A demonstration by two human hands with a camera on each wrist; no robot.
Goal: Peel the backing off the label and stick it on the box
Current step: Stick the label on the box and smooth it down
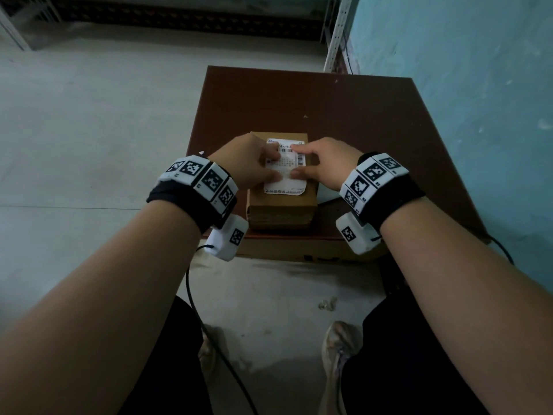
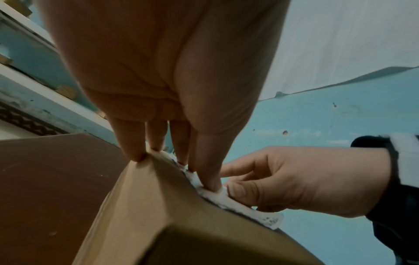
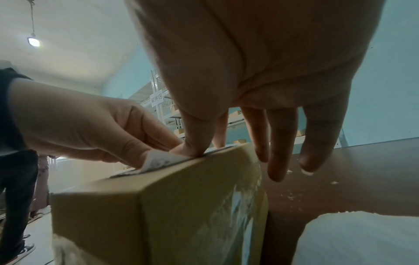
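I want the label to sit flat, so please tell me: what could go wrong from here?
1. In the right wrist view a label edge near the left hand lifts off the cardboard box; pressing there may set a crease.
2. Both hands, the right hand too, press near the middle; air may stay trapped.
3. The near strip is unpressed and might peel.

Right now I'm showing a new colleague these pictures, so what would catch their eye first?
Both hands, left hand and right hand, press a white label flat on top of a small cardboard box. The box sits near the front edge of a dark brown table, beside a blue wall.
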